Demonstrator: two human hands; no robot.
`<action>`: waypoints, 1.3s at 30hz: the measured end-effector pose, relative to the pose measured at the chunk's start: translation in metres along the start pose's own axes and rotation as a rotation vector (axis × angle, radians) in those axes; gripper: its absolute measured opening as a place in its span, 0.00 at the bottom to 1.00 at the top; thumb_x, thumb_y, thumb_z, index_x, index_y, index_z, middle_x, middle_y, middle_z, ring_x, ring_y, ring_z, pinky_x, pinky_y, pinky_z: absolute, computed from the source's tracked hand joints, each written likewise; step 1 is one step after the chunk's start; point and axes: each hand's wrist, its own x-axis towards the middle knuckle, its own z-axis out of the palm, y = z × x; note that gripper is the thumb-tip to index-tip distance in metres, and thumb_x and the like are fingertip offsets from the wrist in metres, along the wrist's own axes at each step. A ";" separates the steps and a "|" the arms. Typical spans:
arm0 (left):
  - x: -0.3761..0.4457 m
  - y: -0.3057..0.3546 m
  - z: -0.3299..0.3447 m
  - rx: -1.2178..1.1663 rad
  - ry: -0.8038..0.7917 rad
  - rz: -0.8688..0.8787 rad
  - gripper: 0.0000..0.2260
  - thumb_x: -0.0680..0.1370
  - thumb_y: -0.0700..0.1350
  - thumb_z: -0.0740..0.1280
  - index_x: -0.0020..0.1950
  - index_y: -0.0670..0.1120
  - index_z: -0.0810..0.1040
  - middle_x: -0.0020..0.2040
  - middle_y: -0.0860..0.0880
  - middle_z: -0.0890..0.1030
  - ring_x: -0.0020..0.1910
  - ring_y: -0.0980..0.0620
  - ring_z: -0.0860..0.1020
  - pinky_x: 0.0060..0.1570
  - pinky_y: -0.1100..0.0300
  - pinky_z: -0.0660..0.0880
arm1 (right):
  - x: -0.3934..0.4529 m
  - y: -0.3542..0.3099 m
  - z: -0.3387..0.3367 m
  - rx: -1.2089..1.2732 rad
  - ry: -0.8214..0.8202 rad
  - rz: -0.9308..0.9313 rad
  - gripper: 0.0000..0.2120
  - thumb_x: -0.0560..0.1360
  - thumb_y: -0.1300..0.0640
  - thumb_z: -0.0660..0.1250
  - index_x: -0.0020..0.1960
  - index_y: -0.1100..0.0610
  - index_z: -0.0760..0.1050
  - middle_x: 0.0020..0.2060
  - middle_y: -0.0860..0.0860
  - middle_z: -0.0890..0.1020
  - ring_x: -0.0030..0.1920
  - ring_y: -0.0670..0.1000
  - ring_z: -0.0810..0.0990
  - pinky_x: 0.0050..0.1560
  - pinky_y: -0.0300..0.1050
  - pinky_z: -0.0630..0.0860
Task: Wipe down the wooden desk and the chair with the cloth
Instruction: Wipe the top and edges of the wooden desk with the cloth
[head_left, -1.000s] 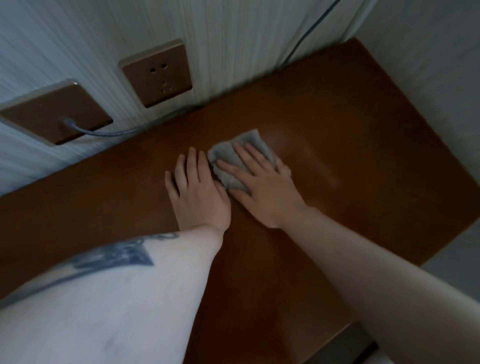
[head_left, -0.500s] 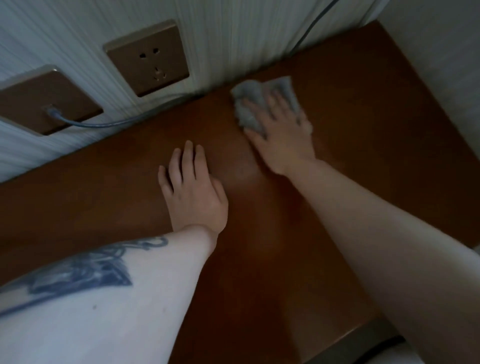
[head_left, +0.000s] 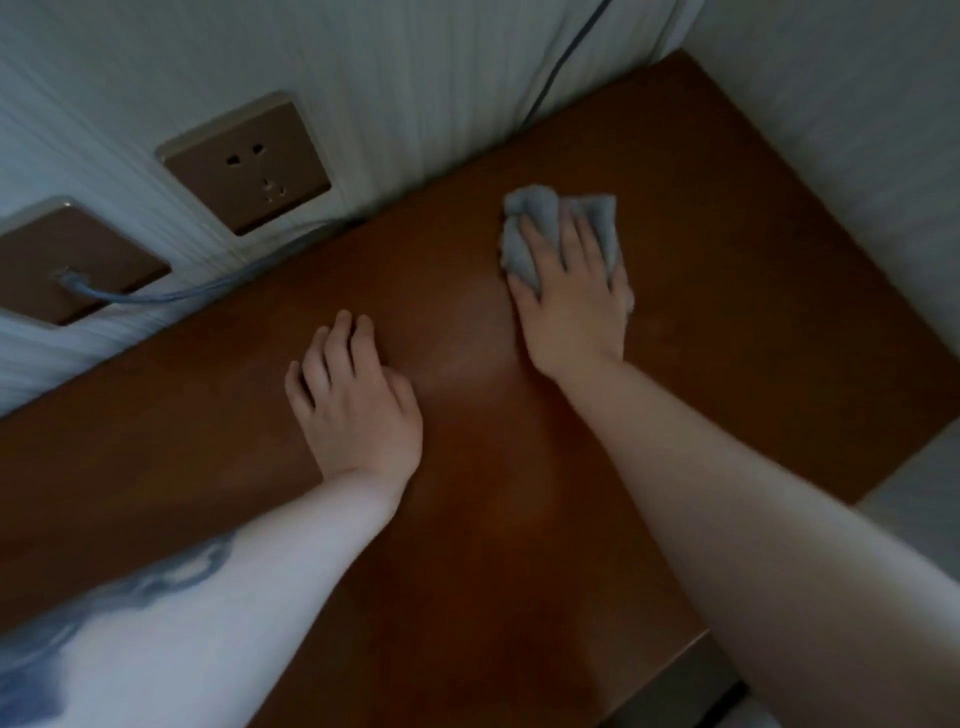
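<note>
Dim, bluish light; soft sheen on desk (head_left: 467, 374); wall (head_left: 415, 78) streaked by motion blur; wide-angle bending at edges.

**Reddish-brown wood, grey cloth, pale striped walls**

I see the wooden desk (head_left: 519, 519) in a warm reddish brown with a soft sheen. The cloth (head_left: 535, 223) on it is plain grey. My left forearm (head_left: 171, 623) carries a blue-grey tattoo. Behind the desk, the wall (head_left: 415, 78) is pale grey-white with fine vertical stripes. Two wall plates, the socket (head_left: 247, 163) and the port plate (head_left: 67, 260), are bronze-brown with lighter rims. The cable (head_left: 171, 293) is light blue-grey.
</note>
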 end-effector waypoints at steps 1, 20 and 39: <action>0.004 0.005 -0.004 -0.021 -0.005 -0.019 0.21 0.78 0.45 0.59 0.70 0.44 0.68 0.71 0.43 0.68 0.70 0.41 0.63 0.71 0.42 0.58 | -0.020 0.002 0.004 -0.017 0.034 0.018 0.26 0.82 0.44 0.50 0.79 0.44 0.51 0.79 0.51 0.53 0.78 0.50 0.47 0.76 0.54 0.43; 0.056 0.146 0.048 0.021 0.019 0.221 0.28 0.77 0.52 0.46 0.76 0.43 0.61 0.77 0.43 0.61 0.76 0.42 0.56 0.74 0.43 0.51 | 0.064 0.105 -0.033 -0.016 -0.177 -0.175 0.26 0.83 0.41 0.49 0.79 0.40 0.47 0.79 0.50 0.48 0.78 0.49 0.43 0.74 0.52 0.40; 0.056 0.150 0.050 0.075 0.001 0.219 0.28 0.76 0.52 0.47 0.76 0.48 0.61 0.76 0.43 0.62 0.75 0.41 0.58 0.73 0.40 0.54 | 0.104 0.086 -0.015 0.002 0.053 0.077 0.26 0.83 0.44 0.50 0.79 0.44 0.48 0.79 0.52 0.51 0.78 0.51 0.46 0.75 0.55 0.43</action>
